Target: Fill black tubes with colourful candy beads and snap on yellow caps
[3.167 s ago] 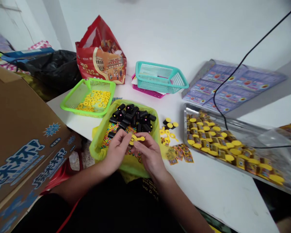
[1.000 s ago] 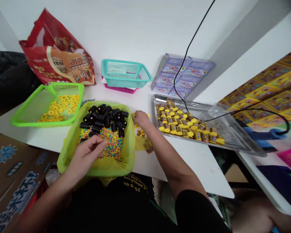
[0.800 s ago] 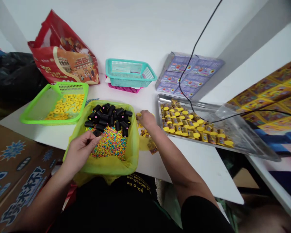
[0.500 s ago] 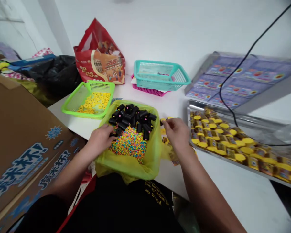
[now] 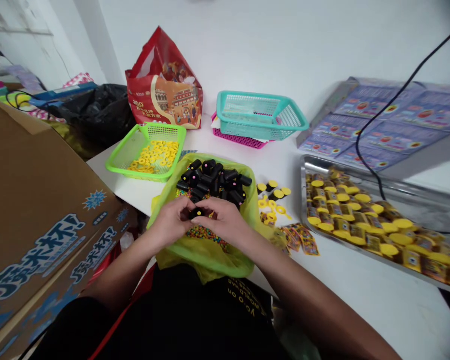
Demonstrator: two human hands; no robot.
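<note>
Black plastic tube (image 5: 197,213) | above the yellow-green bag (image 5: 210,265), pinched between both hands | green basket (image 5: 146,172) of yellow rings (image 5: 155,157): left of bag | left hand (image 5: 169,225): forearm angled inward, fingers clamped on tube | right hand (image 5: 225,225): clamped likewise, fingertips meeting left's | yellow caps (image 5: 273,192): right of bag

1. Bright, even light falls across the white bench (image 5: 360,310), leaving only faint shadows.
2. Soft glare is caught on the steel tray's rim (image 5: 322,162).
3. Edges are stretched, notably the brown cardboard box (image 5: 33,165).
4. Detail is softened on the small black cylinder (image 5: 197,213).
</note>
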